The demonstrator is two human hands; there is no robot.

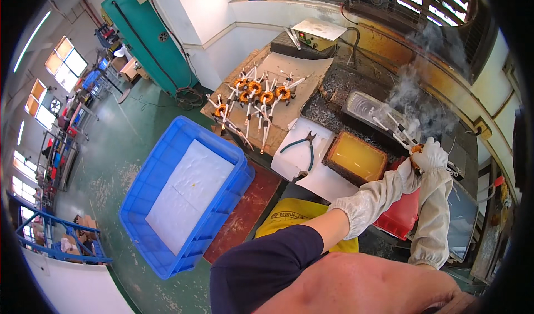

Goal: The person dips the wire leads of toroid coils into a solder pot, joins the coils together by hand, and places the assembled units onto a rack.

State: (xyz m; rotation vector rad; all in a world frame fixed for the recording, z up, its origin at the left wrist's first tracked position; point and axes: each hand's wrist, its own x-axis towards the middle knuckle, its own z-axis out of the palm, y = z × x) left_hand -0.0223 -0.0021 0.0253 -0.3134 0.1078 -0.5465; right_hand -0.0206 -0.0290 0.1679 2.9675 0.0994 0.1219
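Gripping the coil [417, 148] at the right of the head view, I have my gloved right hand [431, 155] bent around it, fingers closed on its edge. My left hand [410, 173] is just beside it, mostly hidden by its sleeve and the other glove, so I cannot tell whether those fingers are grasping or loose. The coil's pale wires [394, 128] slant away from me toward the end of a metal trough [361, 106], and smoke [423, 94] rises around them, blurring the far side.

Close by my left forearm, a brown-rimmed tub [349, 174] of yellow liquid sits between me and the trough. A red bin [397, 219] lies beneath my forearms, partly covered by my sleeves [374, 204]. Left of the tub, pliers [310, 138] rest with handles spread on white paper [328, 185]. Beyond them, more coils [255, 88] crowd together on cardboard [303, 66], their wires sticking out in all directions, some past the near edge. A control box [312, 40] stands at the back. Well to my left is a blue crate [153, 172] with a white sheet [192, 194] inside, and a yellow bag [292, 209] lies near my left upper arm.
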